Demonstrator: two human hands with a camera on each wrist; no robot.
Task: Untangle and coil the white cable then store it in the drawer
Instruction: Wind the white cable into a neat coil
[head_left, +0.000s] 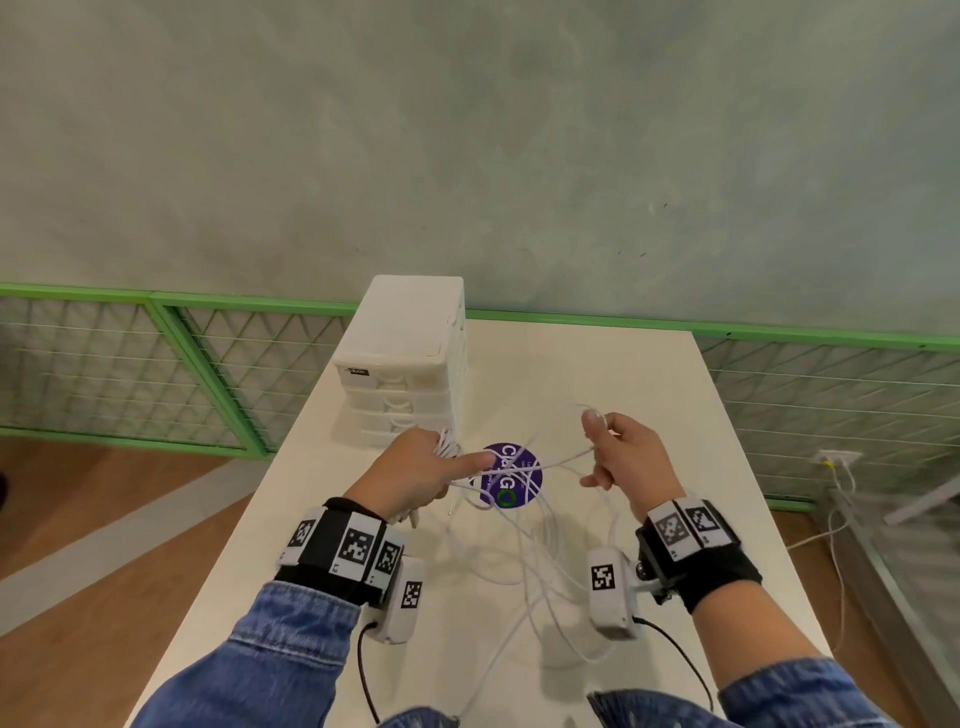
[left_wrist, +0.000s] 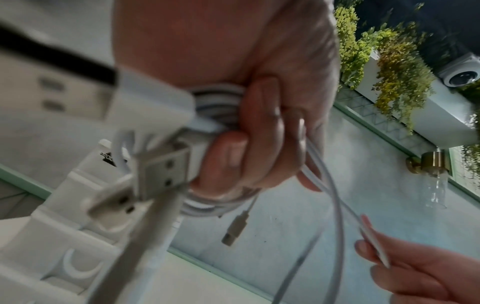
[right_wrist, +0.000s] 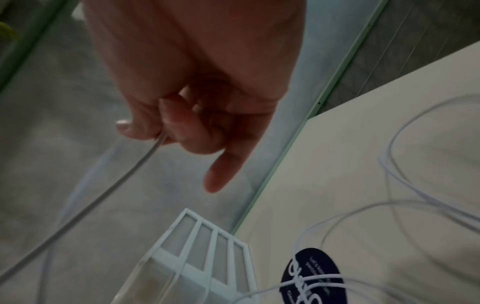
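White plastic drawer tower (head_left: 405, 364) at table's (head_left: 649, 374) back; round purple sticker (head_left: 511, 475) just before it, under loose strands. Left hand (head_left: 415, 478) grips coiled thin white cable (left_wrist: 215, 102), forefinger straight; right hand (head_left: 623, 457) pinches strand.

Grey-green wall (head_left: 519, 130) (mottled), wood floor (head_left: 78, 519), green railing (head_left: 208, 304).

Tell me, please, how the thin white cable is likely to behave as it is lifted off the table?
The thin white cable probably hangs limp: it sags in loose loops between both hands. It likely weighs little, since the right hand lifts it by a pinch. Crossed strands may snag.
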